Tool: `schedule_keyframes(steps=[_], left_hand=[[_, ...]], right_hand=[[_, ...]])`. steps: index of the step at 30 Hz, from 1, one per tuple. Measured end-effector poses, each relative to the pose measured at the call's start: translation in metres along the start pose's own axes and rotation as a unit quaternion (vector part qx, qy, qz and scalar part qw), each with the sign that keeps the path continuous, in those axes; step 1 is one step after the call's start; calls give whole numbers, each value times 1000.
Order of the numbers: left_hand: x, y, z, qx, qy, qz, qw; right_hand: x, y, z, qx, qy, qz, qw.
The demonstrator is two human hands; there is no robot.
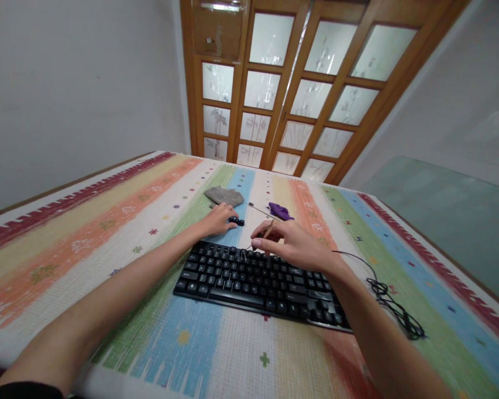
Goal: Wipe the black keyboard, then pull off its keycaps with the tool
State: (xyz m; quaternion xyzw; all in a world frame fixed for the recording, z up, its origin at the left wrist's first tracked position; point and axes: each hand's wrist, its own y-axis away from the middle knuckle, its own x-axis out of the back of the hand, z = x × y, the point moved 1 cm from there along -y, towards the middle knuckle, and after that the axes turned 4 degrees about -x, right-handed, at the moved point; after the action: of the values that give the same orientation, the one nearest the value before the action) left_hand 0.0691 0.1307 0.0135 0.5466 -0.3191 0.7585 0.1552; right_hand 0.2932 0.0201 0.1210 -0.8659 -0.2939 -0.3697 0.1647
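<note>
A black keyboard (249, 277) lies on the striped tablecloth in front of me. Above its upper rows, my right hand (291, 241) is closed around a small keycap puller (260, 236), whose thin wires point down toward the keys. The fingers partly hide the tool, and I cannot tell whether its wires touch a key. Just beyond the keyboard's upper left edge, several black keycaps (237, 221) sit in a short row on the cloth. My left hand (219, 220) has its thumb and index finger around the nearer end of that row.
Behind my left hand lies a folded grey cloth (224, 196). A thin brush (263, 210) and a crumpled purple cloth (279, 210) rest beyond my right hand. The keyboard's black cable (393, 307) is coiled at the right. Wooden glass-paned doors (270, 88) stand past the table.
</note>
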Motion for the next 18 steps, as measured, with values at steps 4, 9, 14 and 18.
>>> schedule_keyframes(steps=[4,9,14,18], left_hand=[[1,-3,0,-5,4,-13,1000],[3,-4,0,-9,6,-15,1000],[5,-2,-1,-8,7,-18,1000],[6,-1,0,-2,10,-18,1000]], right_hand=[[-5,3,2,3,18,5,1000],[-12,0,8,-3,14,43,999],[-21,-6,13,-12,-17,61,998],[-27,-9,17,-17,-27,69,997]])
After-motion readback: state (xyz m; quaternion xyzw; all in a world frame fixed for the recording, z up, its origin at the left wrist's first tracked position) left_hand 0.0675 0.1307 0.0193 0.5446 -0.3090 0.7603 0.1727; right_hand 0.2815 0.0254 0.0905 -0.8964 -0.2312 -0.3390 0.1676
